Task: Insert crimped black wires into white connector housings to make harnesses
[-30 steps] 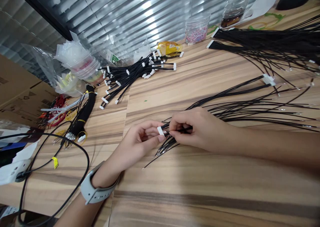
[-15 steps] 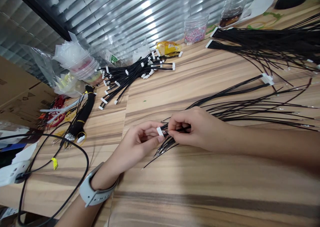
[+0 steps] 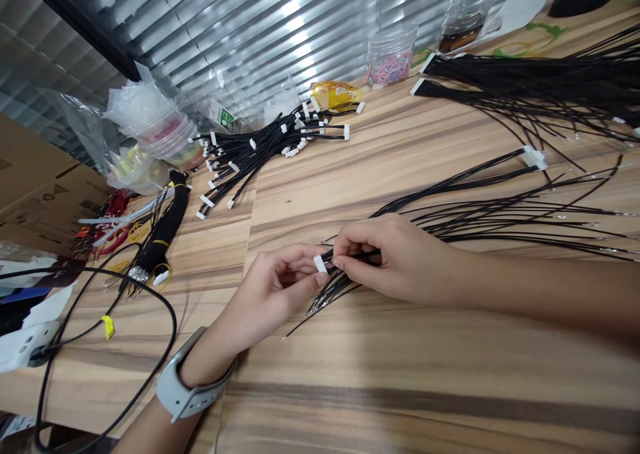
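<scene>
My left hand [image 3: 283, 284], with a grey watch band on its wrist, pinches a small white connector housing [image 3: 321, 264] between thumb and fingers. Right beside it, my right hand [image 3: 383, 254] is closed in a pinch on a thin black wire at the back of the housing. The exact spot between those fingertips is partly hidden. Below both hands, loose black wires [image 3: 333, 287] with bare metal terminals fan out over the table. More wires [image 3: 480, 224] run right from under my right hand, some ending in a white connector [image 3: 534, 158].
A pile of short black cables with white connectors [image 3: 270, 141] lies at the back. Long black harnesses [image 3: 525, 84] lie at the right. A tied wire bundle [image 3: 165, 231], stacked plastic tubs [image 3: 160, 124], a black cable loop [image 3: 175, 327] and a power strip [image 3: 25, 341] are left.
My right fingertips have moved slightly left, closer against the white connector housing. The short metal wire end visible between the hands before no longer shows. My left hand keeps its hold.
</scene>
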`<state>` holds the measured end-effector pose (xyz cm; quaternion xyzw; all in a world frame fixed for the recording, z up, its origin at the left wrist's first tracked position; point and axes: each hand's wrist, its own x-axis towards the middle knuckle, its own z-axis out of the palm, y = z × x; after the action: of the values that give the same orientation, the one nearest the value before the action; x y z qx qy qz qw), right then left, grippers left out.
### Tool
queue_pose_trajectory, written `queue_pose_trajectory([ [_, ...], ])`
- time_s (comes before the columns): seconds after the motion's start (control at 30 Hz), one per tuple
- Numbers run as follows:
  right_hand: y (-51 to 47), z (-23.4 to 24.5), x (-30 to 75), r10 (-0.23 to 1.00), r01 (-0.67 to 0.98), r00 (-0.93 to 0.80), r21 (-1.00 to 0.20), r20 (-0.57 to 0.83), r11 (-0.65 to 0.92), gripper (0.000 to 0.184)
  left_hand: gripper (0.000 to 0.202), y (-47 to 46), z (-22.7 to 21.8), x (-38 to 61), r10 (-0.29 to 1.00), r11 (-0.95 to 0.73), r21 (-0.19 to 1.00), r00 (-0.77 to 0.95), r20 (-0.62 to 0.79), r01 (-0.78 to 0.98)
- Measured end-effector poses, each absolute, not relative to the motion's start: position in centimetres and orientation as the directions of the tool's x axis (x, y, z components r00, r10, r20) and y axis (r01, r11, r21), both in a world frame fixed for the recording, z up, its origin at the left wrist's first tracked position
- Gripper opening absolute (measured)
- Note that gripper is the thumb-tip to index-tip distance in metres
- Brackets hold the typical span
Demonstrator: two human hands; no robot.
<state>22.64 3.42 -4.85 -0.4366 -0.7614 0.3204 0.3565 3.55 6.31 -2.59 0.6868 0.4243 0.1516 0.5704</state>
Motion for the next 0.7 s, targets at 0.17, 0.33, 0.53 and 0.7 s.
queue_pose_trajectory([
  [0.17, 3.41, -4.73, 22.63, 0.894, 0.459, -0.375, -0.789, 0.245, 0.409, 0.007, 0.025, 6.43, -2.62, 3.60, 0.748, 0.058, 0.917, 0.592, -0.302, 0.394],
  [0.33, 3.47, -4.68, 22.60, 0.891, 0.464, -0.388, -0.786, 0.234, 0.409, 0.007, 0.025, 6.50, -2.53, 3.72, 0.746, 0.108, 0.919, 0.580, -0.328, 0.380],
  [0.53, 3.49, -4.84, 22.63, 0.896, 0.517, -0.383, -0.752, 0.224, 0.409, 0.011, 0.022, 6.49, -2.41, 3.89, 0.742, 0.119, 0.920, 0.583, -0.332, 0.373],
  [0.7, 3.32, -5.12, 22.58, 0.896, 0.549, -0.376, -0.722, 0.237, 0.421, 0.013, 0.024, 6.51, -2.40, 3.97, 0.749, 0.133, 0.922, 0.572, -0.334, 0.364],
])
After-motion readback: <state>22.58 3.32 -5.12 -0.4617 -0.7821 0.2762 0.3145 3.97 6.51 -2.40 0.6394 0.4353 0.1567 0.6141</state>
